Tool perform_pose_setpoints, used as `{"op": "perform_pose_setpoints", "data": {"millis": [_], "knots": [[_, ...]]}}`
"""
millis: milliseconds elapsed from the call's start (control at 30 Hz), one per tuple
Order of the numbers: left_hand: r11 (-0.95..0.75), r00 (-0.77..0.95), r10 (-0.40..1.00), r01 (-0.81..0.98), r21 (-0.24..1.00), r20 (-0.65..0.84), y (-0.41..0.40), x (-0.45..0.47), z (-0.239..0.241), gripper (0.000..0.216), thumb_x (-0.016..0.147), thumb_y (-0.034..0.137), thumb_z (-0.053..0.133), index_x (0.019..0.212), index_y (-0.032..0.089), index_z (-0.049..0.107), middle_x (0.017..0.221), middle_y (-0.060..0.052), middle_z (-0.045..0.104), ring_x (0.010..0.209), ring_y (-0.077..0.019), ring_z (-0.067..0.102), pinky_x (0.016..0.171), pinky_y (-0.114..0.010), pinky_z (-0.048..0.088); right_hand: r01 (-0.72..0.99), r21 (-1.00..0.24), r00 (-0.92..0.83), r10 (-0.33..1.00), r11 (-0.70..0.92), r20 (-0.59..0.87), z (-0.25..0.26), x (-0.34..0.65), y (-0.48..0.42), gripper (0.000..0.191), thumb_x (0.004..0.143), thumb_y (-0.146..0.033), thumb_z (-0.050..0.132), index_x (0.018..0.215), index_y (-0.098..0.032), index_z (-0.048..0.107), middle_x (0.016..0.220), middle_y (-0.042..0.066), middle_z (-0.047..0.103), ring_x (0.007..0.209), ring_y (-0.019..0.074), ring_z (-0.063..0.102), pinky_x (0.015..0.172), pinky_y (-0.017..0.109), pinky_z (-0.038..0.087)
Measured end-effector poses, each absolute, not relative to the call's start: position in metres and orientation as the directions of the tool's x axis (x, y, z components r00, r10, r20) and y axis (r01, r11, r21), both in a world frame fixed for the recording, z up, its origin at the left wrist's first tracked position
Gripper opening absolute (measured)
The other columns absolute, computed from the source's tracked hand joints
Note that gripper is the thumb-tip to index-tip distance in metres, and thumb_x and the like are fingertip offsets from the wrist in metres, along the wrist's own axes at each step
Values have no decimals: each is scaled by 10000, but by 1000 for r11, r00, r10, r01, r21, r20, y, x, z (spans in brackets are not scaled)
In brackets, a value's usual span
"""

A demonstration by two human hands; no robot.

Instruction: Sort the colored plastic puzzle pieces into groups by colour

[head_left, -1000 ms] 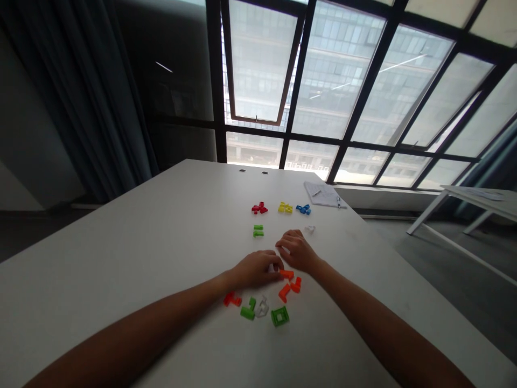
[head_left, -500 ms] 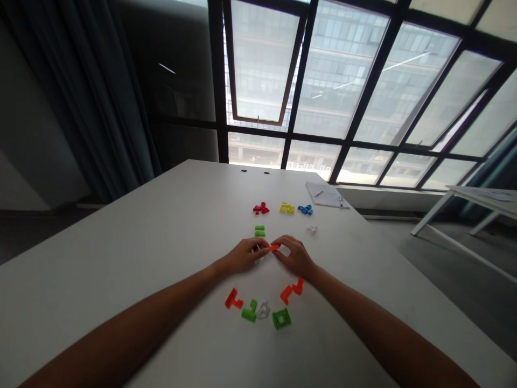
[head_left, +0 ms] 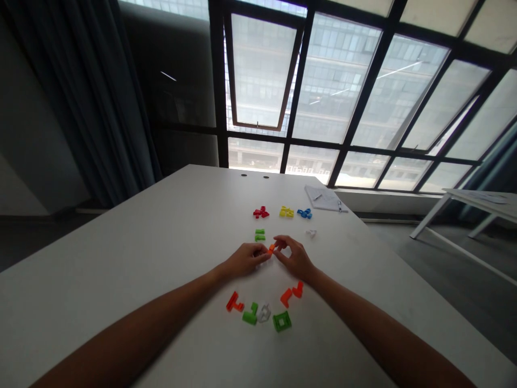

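Note:
Between my two hands, just above the white table (head_left: 161, 237), is a small orange plastic building piece (head_left: 272, 248). My left hand (head_left: 247, 260) pinches it from the left with thumb and fingers. From the right, my right hand (head_left: 297, 258) holds its other side between thumb and a finger, with the index finger lifted off. The fingertips partly cover the piece, so its full shape is hidden. Two light green pieces (head_left: 259, 235) lie just beyond my left hand. Nearer to me, by my right wrist, are two orange pieces (head_left: 286, 297).
Close to me lie a red-orange piece (head_left: 235, 302), a green piece (head_left: 250, 314), a white piece (head_left: 264, 313) and a square green frame (head_left: 281, 321). Farther off are red (head_left: 261, 212), yellow (head_left: 286, 212), blue (head_left: 305, 213) and white pieces (head_left: 311, 233), and paper with pens (head_left: 323, 198).
The orange piece has turned from lying nearly flat to a more upright tilt between my fingers. My right index finger has lifted away from it. The whole view has shifted slightly downward.

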State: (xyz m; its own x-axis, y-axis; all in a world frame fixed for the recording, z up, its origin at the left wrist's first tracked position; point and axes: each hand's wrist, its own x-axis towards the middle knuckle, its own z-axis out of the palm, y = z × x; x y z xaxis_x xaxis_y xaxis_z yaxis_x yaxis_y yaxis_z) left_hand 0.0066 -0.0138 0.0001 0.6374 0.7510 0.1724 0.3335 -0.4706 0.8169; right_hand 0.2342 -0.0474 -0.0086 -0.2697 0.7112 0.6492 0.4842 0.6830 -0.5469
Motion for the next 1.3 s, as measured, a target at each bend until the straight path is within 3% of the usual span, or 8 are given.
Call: {"op": "perform_pose_setpoints", "data": {"millis": [200,400,667,833,900,1067,1200,1300], "knots": [[-441,571,799,347,828,187,-13,10,0,444,897,568,596,869,149,743,737,-20,665,686,-166,553,640,-272,387,510,-439,-354,646,739,676,-5,231,-50,360,909,-278,702,1240,-245,564,1160,93,631,895,202,660,860,392,558],[-494,580,789,406,769,201,-16,12,3,381,922,470,560,810,165,760,720,-26,696,658,-163,558,633,-275,376,579,-358,-415,643,732,644,-5,235,-46,292,917,-261,689,1201,-248,618,1120,86,682,958,226,661,915,414,524],[-552,615,764,469,690,193,-20,12,4,322,919,431,570,881,211,802,758,-27,740,692,-178,607,649,-274,386,861,-302,-216,832,409,511,-21,284,-10,189,922,-242,598,1090,-198,673,1004,84,739,919,253,661,903,422,501],[-603,651,732,480,637,202,-21,10,3,305,932,434,575,880,225,791,773,-19,733,680,-172,597,629,-274,362,894,-233,-212,819,383,534,-29,291,-5,476,932,-189,552,1408,-180,534,1329,154,654,1109,299,626,1002,485,462],[-621,661,720,481,619,209,-22,9,5,291,940,426,573,900,229,784,792,-17,734,691,-171,605,638,-272,364,892,-223,-210,799,392,564,-28,287,-8,516,933,-189,545,1447,-169,497,1334,163,644,1112,301,619,1002,488,466],[-743,755,610,438,507,241,-42,15,17,260,934,472,611,914,249,744,830,-18,727,716,-181,619,642,-278,350,866,-181,-300,773,466,559,-21,281,-17,259,955,-183,522,1167,-199,671,1133,112,724,1044,273,626,993,464,466],[-819,836,509,398,414,203,-70,30,25,439,778,672,731,876,244,710,864,-44,710,657,-192,593,584,-296,301,864,-176,-319,783,472,535,-19,281,-17,243,927,-137,538,1110,-190,688,1085,101,736,1015,264,626,977,443,472],[-812,845,507,402,422,170,-77,38,27,398,775,619,758,886,238,721,884,-57,703,655,-190,589,578,-298,306,853,-176,-337,777,491,532,-18,282,-16,246,921,-117,532,1096,-180,692,1078,103,738,1008,263,625,964,437,482]]}}
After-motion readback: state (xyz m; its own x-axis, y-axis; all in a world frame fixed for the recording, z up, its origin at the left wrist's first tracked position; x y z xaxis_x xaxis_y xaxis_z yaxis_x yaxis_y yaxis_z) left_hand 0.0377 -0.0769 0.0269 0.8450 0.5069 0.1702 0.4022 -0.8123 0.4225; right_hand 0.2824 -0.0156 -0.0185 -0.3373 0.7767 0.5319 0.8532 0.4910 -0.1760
